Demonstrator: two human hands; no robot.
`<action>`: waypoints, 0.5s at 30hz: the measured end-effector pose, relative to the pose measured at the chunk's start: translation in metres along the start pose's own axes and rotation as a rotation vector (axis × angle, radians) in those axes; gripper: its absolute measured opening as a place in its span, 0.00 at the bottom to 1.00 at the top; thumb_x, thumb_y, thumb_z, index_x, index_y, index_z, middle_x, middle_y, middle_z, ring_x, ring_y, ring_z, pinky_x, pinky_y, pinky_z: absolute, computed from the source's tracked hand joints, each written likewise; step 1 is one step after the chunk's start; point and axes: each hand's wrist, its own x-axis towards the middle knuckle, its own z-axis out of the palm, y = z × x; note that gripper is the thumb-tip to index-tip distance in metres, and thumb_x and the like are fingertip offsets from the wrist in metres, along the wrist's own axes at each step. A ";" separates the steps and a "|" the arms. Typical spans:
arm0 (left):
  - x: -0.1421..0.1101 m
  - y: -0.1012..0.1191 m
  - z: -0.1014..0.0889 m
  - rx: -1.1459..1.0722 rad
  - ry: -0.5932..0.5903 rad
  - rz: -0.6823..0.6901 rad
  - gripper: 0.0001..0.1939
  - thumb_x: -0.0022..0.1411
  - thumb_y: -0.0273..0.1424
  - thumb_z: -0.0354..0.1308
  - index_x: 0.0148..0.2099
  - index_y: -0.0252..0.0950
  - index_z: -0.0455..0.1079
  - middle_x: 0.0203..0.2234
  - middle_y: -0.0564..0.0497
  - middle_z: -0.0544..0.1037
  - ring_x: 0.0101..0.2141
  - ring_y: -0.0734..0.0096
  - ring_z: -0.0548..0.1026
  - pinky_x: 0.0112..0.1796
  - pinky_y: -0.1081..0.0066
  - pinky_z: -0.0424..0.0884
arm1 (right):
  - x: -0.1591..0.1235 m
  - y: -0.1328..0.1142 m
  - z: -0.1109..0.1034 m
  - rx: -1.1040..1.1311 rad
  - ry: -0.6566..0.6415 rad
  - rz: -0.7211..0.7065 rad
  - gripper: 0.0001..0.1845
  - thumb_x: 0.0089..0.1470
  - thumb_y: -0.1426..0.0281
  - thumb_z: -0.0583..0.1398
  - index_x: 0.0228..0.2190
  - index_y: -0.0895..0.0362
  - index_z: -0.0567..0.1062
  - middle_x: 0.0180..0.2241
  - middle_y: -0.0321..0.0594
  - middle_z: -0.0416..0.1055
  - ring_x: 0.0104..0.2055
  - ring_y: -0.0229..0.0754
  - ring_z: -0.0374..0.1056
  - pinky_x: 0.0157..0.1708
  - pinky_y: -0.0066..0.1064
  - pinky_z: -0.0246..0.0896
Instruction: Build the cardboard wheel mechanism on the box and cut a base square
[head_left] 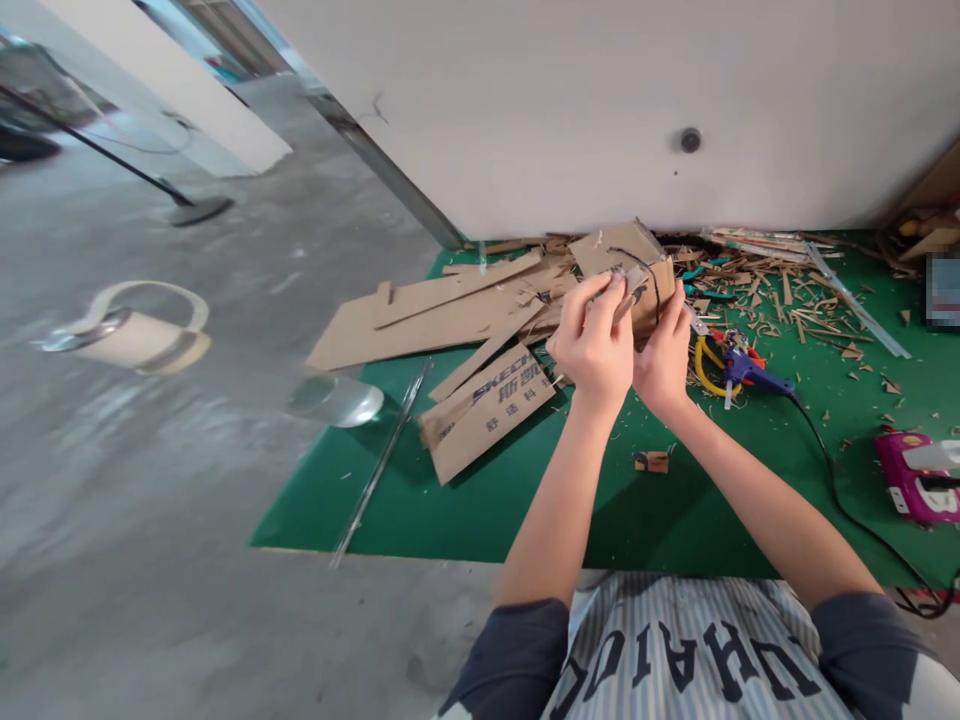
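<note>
We've got a cardboard box [654, 300] up in both hands, over the far part of the green bench [480, 520]; a dark cord (or strip, hard to tell which) runs across it. Our left hand [596, 345]: grip closed, fingertips pinching a small bit at the box's near-left side (too small to ID). Our right hand [664, 355]: grip partly open, fingers up against the box's right side, steadying it.

Clock pos. from the box, 12 = away from us: cardboard sheets [450, 310] at 9; printed cardboard piece [495, 405] (lettering reads "SKECH", partly hidden) btwn 7 & 8; clear container [337, 400] approx. 8; small cardboard scrap [651, 461] at 6; blue glue gun [757, 374] w/ black cord btwn 4 & 5; magenta device [916, 475] at 4, near the bench's right side; cardboard offcuts [787, 290] at 3.
</note>
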 end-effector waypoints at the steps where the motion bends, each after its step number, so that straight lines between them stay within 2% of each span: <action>1: 0.000 0.001 0.000 -0.015 0.012 0.009 0.07 0.70 0.27 0.60 0.43 0.39 0.80 0.37 0.48 0.85 0.39 0.69 0.84 0.43 0.71 0.79 | 0.000 0.000 0.000 0.003 0.000 0.001 0.49 0.66 0.57 0.53 0.72 0.55 0.27 0.59 0.61 0.59 0.59 0.61 0.66 0.53 0.53 0.71; 5: -0.002 -0.002 -0.001 -0.050 0.009 0.047 0.08 0.71 0.27 0.59 0.46 0.39 0.80 0.38 0.48 0.85 0.40 0.68 0.85 0.44 0.70 0.79 | 0.000 0.001 -0.002 0.026 -0.011 -0.015 0.51 0.64 0.56 0.54 0.72 0.54 0.26 0.61 0.61 0.58 0.61 0.61 0.64 0.53 0.52 0.70; 10: -0.005 -0.010 0.000 -0.001 -0.044 0.118 0.08 0.71 0.33 0.60 0.44 0.40 0.81 0.37 0.48 0.86 0.37 0.67 0.85 0.39 0.70 0.79 | 0.000 0.002 -0.004 0.025 -0.044 0.007 0.53 0.63 0.58 0.56 0.72 0.56 0.26 0.58 0.60 0.61 0.59 0.60 0.66 0.53 0.51 0.70; 12: -0.007 -0.011 0.001 0.020 -0.068 0.062 0.10 0.72 0.36 0.59 0.42 0.40 0.81 0.36 0.47 0.85 0.37 0.66 0.85 0.39 0.68 0.79 | 0.001 0.002 -0.003 0.025 -0.044 0.018 0.52 0.64 0.58 0.55 0.72 0.56 0.26 0.58 0.60 0.62 0.59 0.60 0.66 0.53 0.51 0.70; 15: -0.011 -0.006 0.003 0.009 -0.078 -0.089 0.12 0.73 0.37 0.56 0.41 0.40 0.80 0.38 0.46 0.84 0.40 0.64 0.84 0.46 0.64 0.79 | 0.002 -0.001 -0.001 0.009 -0.033 0.034 0.50 0.65 0.57 0.53 0.72 0.55 0.27 0.59 0.61 0.62 0.59 0.61 0.66 0.53 0.53 0.70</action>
